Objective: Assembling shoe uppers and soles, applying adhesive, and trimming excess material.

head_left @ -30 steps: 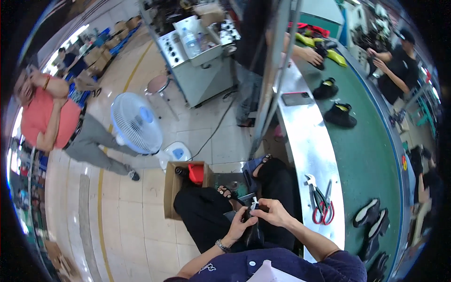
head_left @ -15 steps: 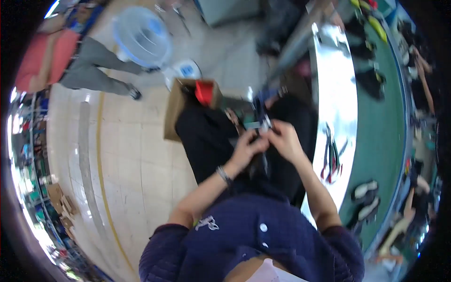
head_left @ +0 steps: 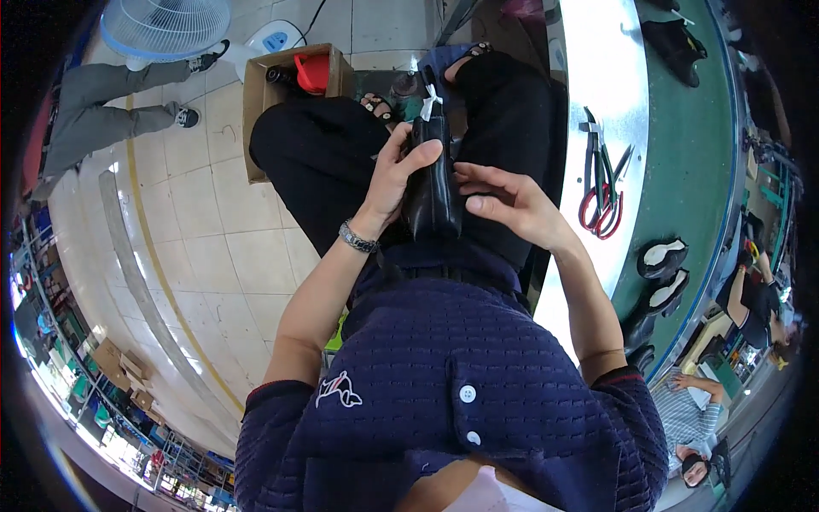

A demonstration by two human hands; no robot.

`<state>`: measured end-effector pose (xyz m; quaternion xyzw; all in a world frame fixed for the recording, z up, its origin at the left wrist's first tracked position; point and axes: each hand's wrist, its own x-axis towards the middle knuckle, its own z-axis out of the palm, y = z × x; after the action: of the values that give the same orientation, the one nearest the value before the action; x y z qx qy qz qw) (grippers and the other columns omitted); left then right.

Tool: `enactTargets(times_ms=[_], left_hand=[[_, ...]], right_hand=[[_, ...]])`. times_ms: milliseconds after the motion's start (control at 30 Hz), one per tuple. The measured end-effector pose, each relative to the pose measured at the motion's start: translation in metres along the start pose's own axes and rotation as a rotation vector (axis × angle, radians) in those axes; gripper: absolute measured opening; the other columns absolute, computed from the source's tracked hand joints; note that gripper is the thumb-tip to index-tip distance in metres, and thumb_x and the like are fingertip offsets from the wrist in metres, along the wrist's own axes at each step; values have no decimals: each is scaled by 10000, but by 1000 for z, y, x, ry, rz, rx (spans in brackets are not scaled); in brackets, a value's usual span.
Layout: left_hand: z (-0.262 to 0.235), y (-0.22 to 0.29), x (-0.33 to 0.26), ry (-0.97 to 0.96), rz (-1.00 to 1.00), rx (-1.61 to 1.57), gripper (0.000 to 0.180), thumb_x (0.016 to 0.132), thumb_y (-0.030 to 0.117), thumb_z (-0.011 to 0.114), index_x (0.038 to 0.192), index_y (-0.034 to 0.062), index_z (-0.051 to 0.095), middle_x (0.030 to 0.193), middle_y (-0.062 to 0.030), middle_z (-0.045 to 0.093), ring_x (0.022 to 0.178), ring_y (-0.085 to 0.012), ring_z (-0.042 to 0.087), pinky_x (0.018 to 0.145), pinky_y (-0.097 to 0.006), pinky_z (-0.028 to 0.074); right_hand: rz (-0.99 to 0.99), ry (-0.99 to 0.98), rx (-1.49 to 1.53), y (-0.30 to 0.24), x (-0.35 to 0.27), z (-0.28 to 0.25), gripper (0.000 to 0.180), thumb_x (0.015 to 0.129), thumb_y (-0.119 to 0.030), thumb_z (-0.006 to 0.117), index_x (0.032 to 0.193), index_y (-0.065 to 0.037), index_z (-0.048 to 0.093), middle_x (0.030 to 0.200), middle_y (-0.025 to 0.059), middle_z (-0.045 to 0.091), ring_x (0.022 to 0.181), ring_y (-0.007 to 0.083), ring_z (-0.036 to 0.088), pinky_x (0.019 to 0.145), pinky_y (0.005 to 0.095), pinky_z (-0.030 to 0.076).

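Over my lap, a glossy black leather shoe (head_left: 433,200) stands with its rounded end toward me. A white tie or strip (head_left: 432,104) sticks up at its far end. My left hand (head_left: 399,175) grips the shoe from the left, thumb laid across its top. To the right of it, my right hand (head_left: 516,203) has its fingers spread, fingertips close to the shoe's side; whether they touch it I cannot tell. The shoe's underside is hidden.
On the metal ledge (head_left: 601,282) at my right lie red-handled scissors (head_left: 604,209) and other hand tools. Beyond it, a green conveyor belt (head_left: 699,188) carries several black shoes (head_left: 664,256). At left are a cardboard box (head_left: 256,119) holding a red container (head_left: 313,73), a fan (head_left: 166,26) and another person's legs (head_left: 119,98).
My hands were together farther out at something small and blurred. Now they are apart, with the shoe upright in the left hand and the right hand's fingers spread. The view has shifted.
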<state>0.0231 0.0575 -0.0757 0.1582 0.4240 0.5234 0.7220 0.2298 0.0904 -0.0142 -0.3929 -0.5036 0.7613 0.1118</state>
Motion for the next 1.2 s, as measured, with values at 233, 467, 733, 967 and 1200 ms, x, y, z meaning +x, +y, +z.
enactTargets(times_ms=[233, 467, 733, 967, 1200], left_hand=[[9, 2, 2, 47, 22, 26, 284, 846, 244, 727, 1003, 87, 550, 880, 11, 574, 772, -58, 547, 693, -208, 457], [4, 4, -2, 142, 297, 300, 329, 797, 259, 743, 1007, 61, 586, 930, -1, 556, 903, -115, 524, 816, -289, 447], [-15, -11, 0, -61, -52, 220, 785, 891, 685, 449, 1414, 111, 327, 1354, -70, 410, 1235, -200, 403, 1013, -308, 346], [-5, -20, 16, -83, -272, 90, 919, 853, 792, 310, 1333, 33, 508, 1276, -138, 555, 1132, -189, 543, 972, -312, 402], [21, 26, 12, 221, 31, 314, 692, 919, 700, 351, 1117, 84, 598, 1008, -26, 597, 917, -128, 551, 835, -289, 458]], right_hand=[[-178, 225, -682, -15, -5, 32, 696, 760, -280, 790, 1308, 45, 511, 1190, 219, 610, 1039, 301, 633, 898, 371, 512], [-173, 200, -842, -34, 2, 53, 666, 765, -361, 764, 1237, 61, 556, 1020, 252, 658, 863, 366, 676, 741, 396, 539], [-97, 291, -639, 1, -16, 45, 624, 728, -202, 796, 1260, 30, 567, 1080, 235, 670, 1039, 316, 652, 913, 388, 486], [-70, 410, -707, 6, -24, 45, 583, 743, -157, 781, 1252, 42, 575, 1075, 212, 676, 988, 287, 657, 915, 373, 484], [105, 487, 213, 2, -18, 46, 460, 987, -324, 523, 1330, -18, 492, 1093, 69, 613, 967, 141, 587, 890, 284, 476]])
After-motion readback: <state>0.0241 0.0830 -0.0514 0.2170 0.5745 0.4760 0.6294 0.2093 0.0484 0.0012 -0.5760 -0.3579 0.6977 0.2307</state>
